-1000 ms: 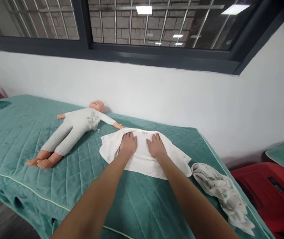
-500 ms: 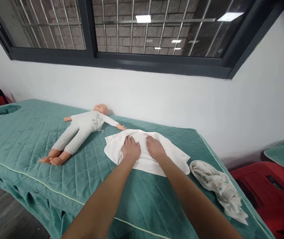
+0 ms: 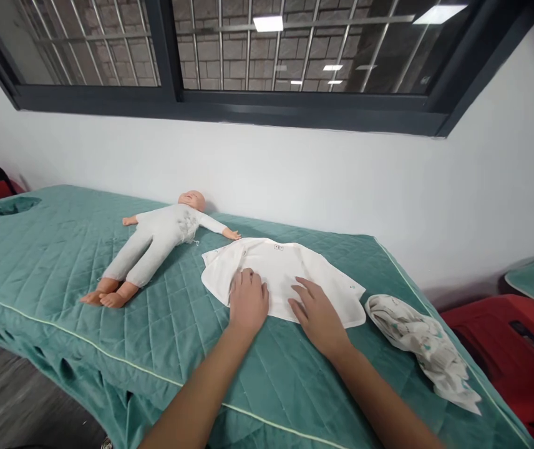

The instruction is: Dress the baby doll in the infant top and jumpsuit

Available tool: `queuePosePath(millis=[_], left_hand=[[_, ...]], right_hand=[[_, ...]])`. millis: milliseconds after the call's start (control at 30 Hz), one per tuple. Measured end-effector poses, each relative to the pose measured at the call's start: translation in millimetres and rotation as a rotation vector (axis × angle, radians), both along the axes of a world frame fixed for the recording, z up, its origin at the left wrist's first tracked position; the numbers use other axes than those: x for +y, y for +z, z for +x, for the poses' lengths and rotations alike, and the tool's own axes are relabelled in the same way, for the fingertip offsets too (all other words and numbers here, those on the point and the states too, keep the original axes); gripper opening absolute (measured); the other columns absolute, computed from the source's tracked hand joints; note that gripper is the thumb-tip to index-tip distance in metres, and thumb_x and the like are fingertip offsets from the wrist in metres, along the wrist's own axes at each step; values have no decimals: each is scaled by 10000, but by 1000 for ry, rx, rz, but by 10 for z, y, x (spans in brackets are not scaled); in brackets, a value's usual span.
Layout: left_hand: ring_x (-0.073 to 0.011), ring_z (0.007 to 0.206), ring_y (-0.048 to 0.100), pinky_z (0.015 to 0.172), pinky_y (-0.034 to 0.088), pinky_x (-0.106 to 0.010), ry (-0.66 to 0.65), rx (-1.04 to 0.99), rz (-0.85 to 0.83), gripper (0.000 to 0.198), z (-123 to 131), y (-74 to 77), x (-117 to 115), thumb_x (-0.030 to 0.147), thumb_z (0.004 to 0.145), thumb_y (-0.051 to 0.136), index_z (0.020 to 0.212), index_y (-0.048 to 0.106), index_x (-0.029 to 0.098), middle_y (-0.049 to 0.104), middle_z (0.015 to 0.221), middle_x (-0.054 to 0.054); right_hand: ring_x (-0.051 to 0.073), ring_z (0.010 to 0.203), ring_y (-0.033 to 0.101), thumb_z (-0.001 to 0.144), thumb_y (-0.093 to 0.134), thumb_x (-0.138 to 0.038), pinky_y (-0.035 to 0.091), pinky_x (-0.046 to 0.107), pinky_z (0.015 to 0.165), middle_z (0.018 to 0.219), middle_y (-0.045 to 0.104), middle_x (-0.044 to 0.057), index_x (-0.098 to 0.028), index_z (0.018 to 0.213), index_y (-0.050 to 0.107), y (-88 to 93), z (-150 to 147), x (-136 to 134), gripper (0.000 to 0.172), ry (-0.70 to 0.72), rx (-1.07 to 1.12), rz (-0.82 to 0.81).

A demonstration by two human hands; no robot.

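Observation:
A small white baby garment lies spread on the green quilted bed cover, its front panels folded outward and a tiny label at the neck. My left hand rests on its lower left part, fingers stretched forward. Over the lower right edge is my right hand, fingers spread; whether it touches the cloth I cannot tell. Neither hand grips anything. A baby doll in a white bodysuit lies on its back to the left, one hand close to the garment's upper left edge.
A crumpled patterned cloth lies at the right on the green bed cover. The bed has a round hole at the far left. Red chairs stand beyond the right edge. A white wall and barred window rise behind.
Both hands have drawn back toward me over the garment. My right hand has also shifted right, its fingers now more spread. The garment's inside shows more; the view has shifted slightly.

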State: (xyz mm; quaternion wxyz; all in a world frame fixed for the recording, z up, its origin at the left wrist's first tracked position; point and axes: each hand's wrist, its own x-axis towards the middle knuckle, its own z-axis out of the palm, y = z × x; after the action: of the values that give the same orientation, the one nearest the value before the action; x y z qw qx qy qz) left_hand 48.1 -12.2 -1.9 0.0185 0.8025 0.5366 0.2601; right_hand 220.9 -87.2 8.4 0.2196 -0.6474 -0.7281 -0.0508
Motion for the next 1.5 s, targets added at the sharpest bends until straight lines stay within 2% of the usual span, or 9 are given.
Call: queuePosePath(millis=[200,600,767,867,967,1067,1167,1300,1500], left_hand=[[-241,875,566,813,418,-406,-78,33,43,312,-177,26,-253,300,982,376,804,614,207,639,836,-81],[-224,791,603,773,418,-393,-118,9,-12,350,-158,15,-248,297,974,397,742,641,204,675,762,-69],[-208,794,588,757,445,-355,-46,-206,12,346,-273,-5,-152,310,983,370,725,587,230,637,760,-59],[-215,894,594,816,469,-349,67,-394,44,250,-514,-22,119,308,971,382,898,606,224,661,909,-63],[-248,1052,576,927,456,-383,197,-406,79,255,-820,-42,509,326,941,429,1094,590,200,655,1075,-86],[-262,1080,583,931,467,-393,335,-371,-48,403,-1029,-62,874,367,911,482,1268,527,185,644,1112,-97],[-249,1006,626,865,489,-372,317,-319,-196,539,-1074,-70,1105,380,893,516,1400,427,218,646,1120,-87],[-238,941,639,805,484,-347,293,-265,-254,531,-1043,-107,1249,327,873,539,1391,453,253,670,1057,-60],[-187,845,602,807,475,-313,212,-459,-80,352,-1106,-243,1452,193,858,523,1203,587,231,642,868,-19]], right_hand=[[201,833,572,1000,395,-337,439,336,771,843,620,59,-212,803,580,43,3,-274,297,-36,-46,-28],[170,679,577,999,393,-335,370,303,633,741,641,34,-224,688,520,29,-6,-256,355,-90,-103,-47],[168,631,560,1003,383,-355,344,308,607,686,628,27,-227,684,537,55,-61,-219,376,-109,-119,19],[184,741,593,1004,374,-334,393,305,683,767,650,40,-222,768,579,134,-200,-82,332,-62,-56,3],[215,991,602,996,376,-317,434,333,872,1047,677,78,-211,1007,620,220,-359,231,266,4,35,-57],[255,1270,484,997,356,-389,380,385,1046,1400,527,128,-169,1248,562,243,-471,704,392,-5,65,-143],[289,1420,320,1006,286,-459,249,450,1156,1549,345,170,-98,1367,482,164,-564,1179,548,-92,19,-237],[287,1481,199,1006,240,-475,75,498,1203,1594,246,180,-46,1473,355,-29,-693,1520,644,-130,-79,-308],[265,1506,129,997,178,-504,129,434,1211,1613,179,161,-25,1519,261,-117,-705,1514,713,-4,-176,-340]])
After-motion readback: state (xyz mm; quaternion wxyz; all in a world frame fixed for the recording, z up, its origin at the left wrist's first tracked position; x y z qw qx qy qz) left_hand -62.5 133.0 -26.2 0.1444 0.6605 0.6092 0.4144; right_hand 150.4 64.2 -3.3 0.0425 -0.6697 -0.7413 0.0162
